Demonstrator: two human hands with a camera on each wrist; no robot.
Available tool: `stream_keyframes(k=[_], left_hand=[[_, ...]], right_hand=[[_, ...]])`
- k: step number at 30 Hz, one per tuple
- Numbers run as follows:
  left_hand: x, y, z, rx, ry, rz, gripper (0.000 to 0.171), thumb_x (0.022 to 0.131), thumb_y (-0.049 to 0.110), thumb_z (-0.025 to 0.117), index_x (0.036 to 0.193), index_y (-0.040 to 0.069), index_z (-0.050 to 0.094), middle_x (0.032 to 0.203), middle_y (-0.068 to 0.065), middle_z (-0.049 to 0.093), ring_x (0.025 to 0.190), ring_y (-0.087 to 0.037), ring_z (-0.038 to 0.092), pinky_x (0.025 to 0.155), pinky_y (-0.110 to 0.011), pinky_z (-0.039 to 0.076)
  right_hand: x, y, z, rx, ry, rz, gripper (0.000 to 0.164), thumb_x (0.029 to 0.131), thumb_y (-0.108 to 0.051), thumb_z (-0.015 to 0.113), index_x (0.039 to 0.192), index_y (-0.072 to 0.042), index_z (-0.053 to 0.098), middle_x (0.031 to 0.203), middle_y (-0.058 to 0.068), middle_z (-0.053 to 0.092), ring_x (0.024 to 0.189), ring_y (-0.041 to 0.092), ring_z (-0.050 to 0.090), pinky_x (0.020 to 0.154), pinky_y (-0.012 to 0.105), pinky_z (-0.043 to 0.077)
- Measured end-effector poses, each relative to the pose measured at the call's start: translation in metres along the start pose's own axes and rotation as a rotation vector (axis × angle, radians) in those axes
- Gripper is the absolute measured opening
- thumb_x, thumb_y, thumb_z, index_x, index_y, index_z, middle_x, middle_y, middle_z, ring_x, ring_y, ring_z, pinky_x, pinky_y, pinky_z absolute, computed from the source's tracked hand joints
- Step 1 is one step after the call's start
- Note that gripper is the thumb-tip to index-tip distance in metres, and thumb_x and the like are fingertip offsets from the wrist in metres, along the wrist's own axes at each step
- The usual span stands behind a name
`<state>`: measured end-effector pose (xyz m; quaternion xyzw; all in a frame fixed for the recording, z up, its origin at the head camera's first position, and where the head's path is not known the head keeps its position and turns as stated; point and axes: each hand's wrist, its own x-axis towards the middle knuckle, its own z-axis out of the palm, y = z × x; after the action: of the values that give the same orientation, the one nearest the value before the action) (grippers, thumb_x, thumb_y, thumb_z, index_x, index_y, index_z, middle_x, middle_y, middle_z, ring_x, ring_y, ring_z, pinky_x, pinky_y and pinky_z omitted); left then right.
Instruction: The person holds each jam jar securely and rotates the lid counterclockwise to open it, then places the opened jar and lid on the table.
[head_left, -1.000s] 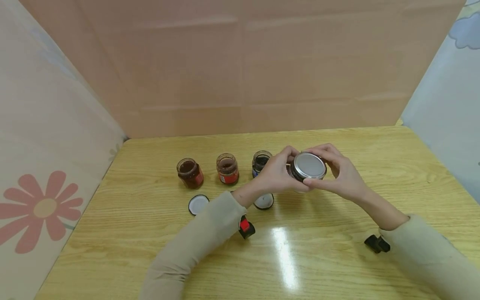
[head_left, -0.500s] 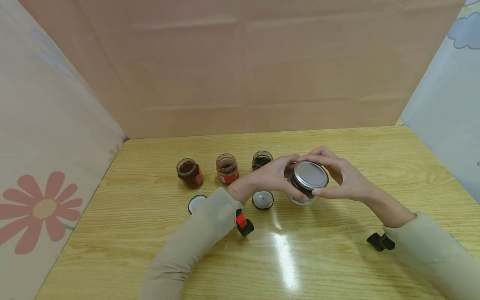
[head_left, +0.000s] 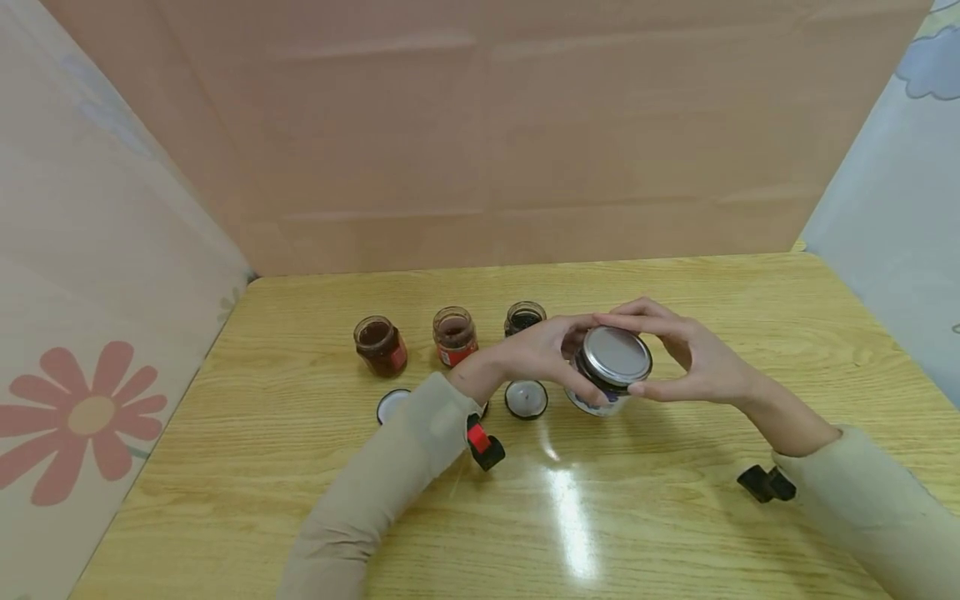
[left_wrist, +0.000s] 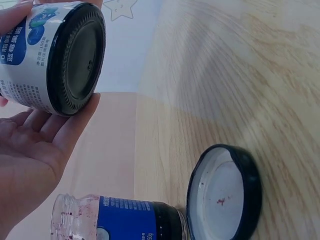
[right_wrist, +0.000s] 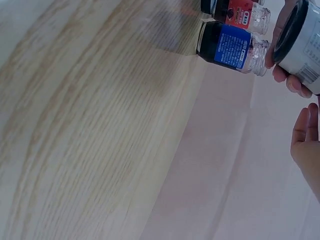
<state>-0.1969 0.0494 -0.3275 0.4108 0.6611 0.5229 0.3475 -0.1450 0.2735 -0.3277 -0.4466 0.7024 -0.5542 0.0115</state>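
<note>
A blueberry jam jar (left_wrist: 30,60) with a white and blue label is held above the table, its silver lid (head_left: 617,354) facing up towards the head camera. My left hand (head_left: 536,350) grips the jar's body from the left, thumb on the near side. From the right, my right hand (head_left: 701,358) holds the lid's rim between thumb and fingers. The lid sits on the jar. In the left wrist view the jar's dark bottom shows whole. An uncapped jar with a blue label (right_wrist: 233,47) stands just behind my left hand, partly covered by it.
Two more uncapped jars, a dark red one (head_left: 381,346) and a red-labelled one (head_left: 455,336), stand to the left. Upturned lids (head_left: 527,400) lie in front of the jars, some partly under my left arm. A pinkish backdrop (head_left: 480,167) rises behind the wooden table (head_left: 660,517).
Both hands have come down and nearer with the jar, then slightly left. The lid has stayed between the right fingers. The uncapped jars stand where they were.
</note>
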Motion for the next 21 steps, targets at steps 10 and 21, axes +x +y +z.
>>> stream_keyframes(k=[10, 21], left_hand=[[-0.0011, 0.0003, -0.0003, 0.007, 0.014, -0.018, 0.071, 0.075, 0.001, 0.077, 0.137, 0.001, 0.041, 0.122, -0.007, 0.060, 0.105, -0.009, 0.060, 0.094, -0.024, 0.047], [-0.0003, -0.0022, 0.0010, 0.016, 0.019, -0.026, 0.073, 0.075, 0.001, 0.077, 0.138, 0.002, 0.040, 0.130, -0.014, 0.056, 0.109, -0.010, 0.058, 0.094, -0.023, 0.047]], right_hand=[[-0.0036, -0.0013, -0.0062, 0.018, 0.002, -0.019, 0.069, 0.067, 0.026, 0.064, 0.132, 0.014, 0.046, 0.138, 0.013, 0.050, 0.129, 0.020, 0.042, 0.103, 0.023, 0.036], [-0.0026, 0.0004, -0.0053, 0.065, 0.064, -0.025, 0.059, 0.072, 0.024, 0.059, 0.129, 0.018, 0.046, 0.136, 0.012, 0.054, 0.120, 0.018, 0.050, 0.092, 0.026, 0.041]])
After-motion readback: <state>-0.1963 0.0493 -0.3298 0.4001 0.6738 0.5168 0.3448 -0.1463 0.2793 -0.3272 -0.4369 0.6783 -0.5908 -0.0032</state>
